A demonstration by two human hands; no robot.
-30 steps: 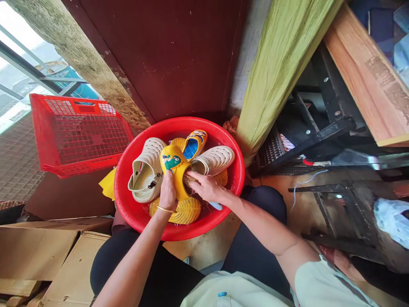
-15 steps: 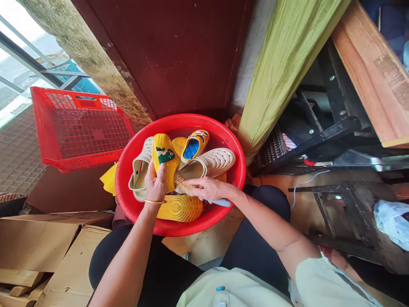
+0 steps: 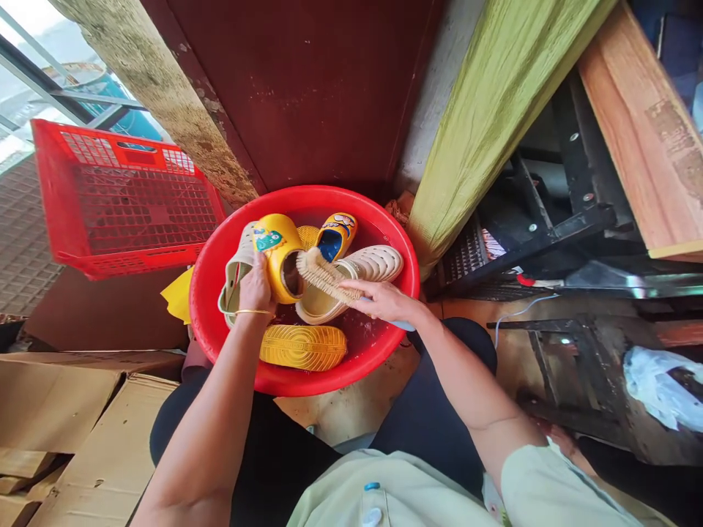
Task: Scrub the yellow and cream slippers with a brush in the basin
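My left hand (image 3: 257, 289) holds a yellow clog (image 3: 283, 258) with a green dinosaur picture, its opening turned toward my right hand. My right hand (image 3: 378, 300) grips a brush (image 3: 324, 277) with tan bristles and a blue handle; the bristles are up beside the clog's opening. Both hands are over a red basin (image 3: 329, 386) that holds some water. In it lie a cream clog (image 3: 376, 265) on the right, another pale clog (image 3: 233, 282) on the left, a yellow clog with a blue inside (image 3: 335, 236) at the back, and a yellow sole (image 3: 304, 348) in front.
A red plastic crate (image 3: 137, 212) stands at the left, above cardboard boxes (image 3: 93, 446). Behind the basin is a dark red panel (image 3: 318, 95). A green curtain (image 3: 472, 124) hangs at the right, near black metal frames and a plastic bag (image 3: 659, 384).
The yellow clog has been raised and tilted so its opening shows. The brush has lifted, with its bristles now more visible, and the view has shifted slightly.
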